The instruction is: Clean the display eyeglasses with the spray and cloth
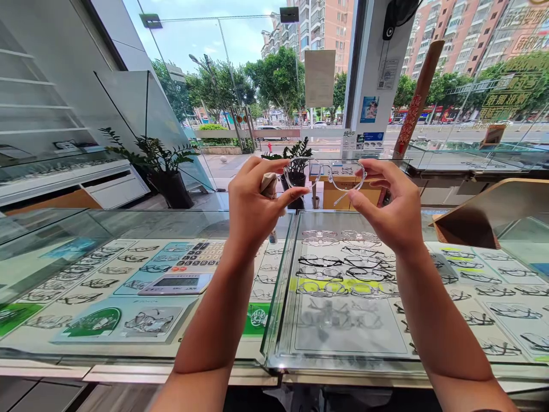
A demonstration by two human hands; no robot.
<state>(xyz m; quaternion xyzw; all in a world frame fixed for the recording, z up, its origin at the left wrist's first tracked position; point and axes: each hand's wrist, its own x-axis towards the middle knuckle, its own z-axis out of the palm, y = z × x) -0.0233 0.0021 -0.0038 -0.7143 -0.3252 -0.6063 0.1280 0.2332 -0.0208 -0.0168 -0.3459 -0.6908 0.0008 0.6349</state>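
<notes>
A pair of clear-framed eyeglasses [330, 173] is held up in front of me, above the glass counter, its two round lenses side by side. My left hand [259, 191] pinches the left rim between thumb and fingers. A crumpled pale cloth [269, 186] is tucked in that same hand, partly hidden by the fingers. My right hand [390, 200] grips the right rim, with the thumb low and the index finger on top. A thin temple arm points down beside the right thumb.
Beneath my arms, the glass display counter [283, 286] holds rows of eyeglasses [319, 261]. A calculator [175, 283] lies on the left part. A wooden stand [493, 206] is at right. Potted plants [174, 183] and glass doors are beyond.
</notes>
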